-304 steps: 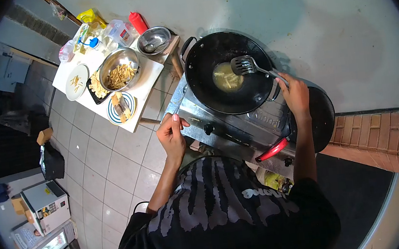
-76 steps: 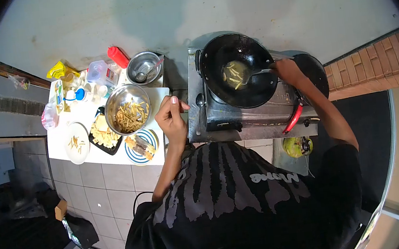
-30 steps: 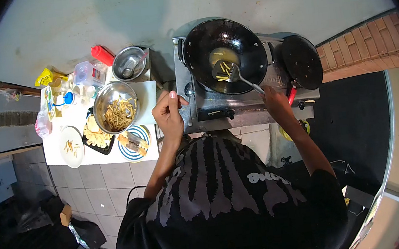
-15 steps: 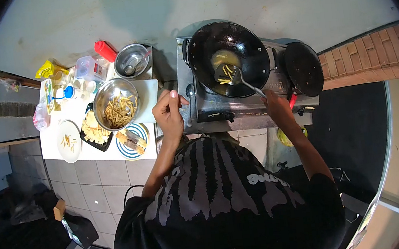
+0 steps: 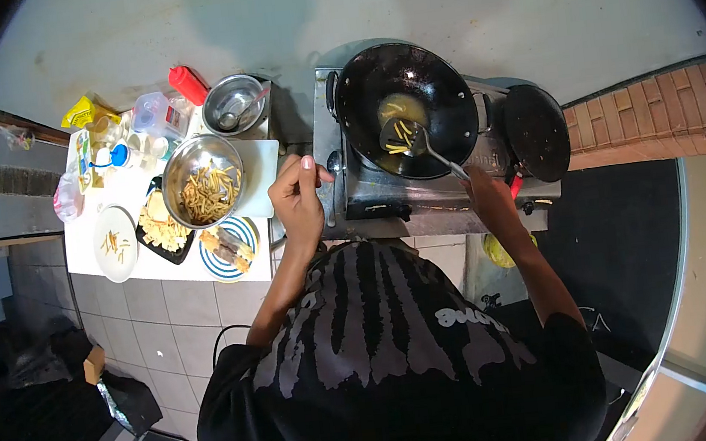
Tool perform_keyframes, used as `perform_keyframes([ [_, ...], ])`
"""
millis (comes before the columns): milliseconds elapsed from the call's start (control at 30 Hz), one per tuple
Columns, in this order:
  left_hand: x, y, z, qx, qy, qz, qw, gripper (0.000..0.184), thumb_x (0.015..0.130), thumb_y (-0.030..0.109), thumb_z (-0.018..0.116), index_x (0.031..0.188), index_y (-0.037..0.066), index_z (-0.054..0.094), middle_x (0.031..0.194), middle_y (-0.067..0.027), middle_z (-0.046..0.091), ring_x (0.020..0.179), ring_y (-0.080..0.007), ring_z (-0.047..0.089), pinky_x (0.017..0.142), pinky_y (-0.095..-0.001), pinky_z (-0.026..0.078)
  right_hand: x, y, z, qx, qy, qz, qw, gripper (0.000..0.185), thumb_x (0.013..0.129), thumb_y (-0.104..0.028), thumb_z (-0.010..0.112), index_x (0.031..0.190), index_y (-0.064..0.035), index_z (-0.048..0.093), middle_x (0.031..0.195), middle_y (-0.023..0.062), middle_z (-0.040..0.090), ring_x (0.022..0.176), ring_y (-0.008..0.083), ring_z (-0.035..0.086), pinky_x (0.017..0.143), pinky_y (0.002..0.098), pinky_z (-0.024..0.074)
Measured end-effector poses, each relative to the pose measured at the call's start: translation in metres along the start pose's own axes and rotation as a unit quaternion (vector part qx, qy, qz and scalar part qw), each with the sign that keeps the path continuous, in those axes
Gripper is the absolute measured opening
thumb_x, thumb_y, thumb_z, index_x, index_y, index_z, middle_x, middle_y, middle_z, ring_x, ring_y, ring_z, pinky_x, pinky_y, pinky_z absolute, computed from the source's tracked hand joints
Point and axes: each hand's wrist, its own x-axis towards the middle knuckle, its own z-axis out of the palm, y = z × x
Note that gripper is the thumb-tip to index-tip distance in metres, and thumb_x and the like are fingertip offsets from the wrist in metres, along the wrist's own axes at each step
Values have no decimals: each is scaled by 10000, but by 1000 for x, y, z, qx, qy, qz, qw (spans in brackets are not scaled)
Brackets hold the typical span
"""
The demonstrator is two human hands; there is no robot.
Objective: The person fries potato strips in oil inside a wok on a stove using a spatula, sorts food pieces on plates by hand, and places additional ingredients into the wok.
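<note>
My right hand [image 5: 488, 192] grips the handle of a metal spatula [image 5: 443, 159], whose blade is inside a black wok [image 5: 450, 81]. Several yellow strips [image 5: 400, 135] lie on the blade, at the near edge of the yellowish oil [image 5: 407, 108]. The wok stands on a steel gas stove [image 5: 376, 198]. Left of the stove's front, my left hand [image 5: 299, 193] is raised with its fingers curled in and the thumb up; whether anything is inside them is hidden. A steel bowl [image 5: 178, 167] of browned strips is on the table to the left.
The white table [image 5: 84, 249] also carries an oval plate [image 5: 119, 266], a black tray [image 5: 144, 240] of pale pieces, a striped plate [image 5: 219, 273], a smaller steel bowl [image 5: 244, 88] and a red bottle [image 5: 187, 85]. A black pan [image 5: 538, 128] with a red handle is right of the wok.
Since the earliest frame, the spatula has gone from above the oil to low in the wok and now carries strips. My left hand keeps its curled pose. The camera view has turned.
</note>
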Motion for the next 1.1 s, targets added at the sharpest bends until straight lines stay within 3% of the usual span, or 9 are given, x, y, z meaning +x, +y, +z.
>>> perform_keyframes([
  [567, 4, 5, -4, -19, 10, 12, 1000, 388, 955, 151, 490, 630, -31, 597, 593, -20, 432, 563, -83, 370, 535, -251, 281, 33, -17, -45, 40, -41, -2, 998, 208, 884, -189, 581, 985, -9, 559, 862, 212, 636, 781, 413, 615, 691, 491, 467],
  [1100, 1, 12, -27, -2, 24, 14, 1000, 401, 961, 154, 482, 629, -45, 585, 599, -24, 423, 570, -87, 367, 548, -255, 281, 49, -17, -45, 129, -16, 22, 991, 253, 860, -263, 629, 879, -13, 660, 814, 187, 662, 738, 367, 638, 677, 426, 487],
])
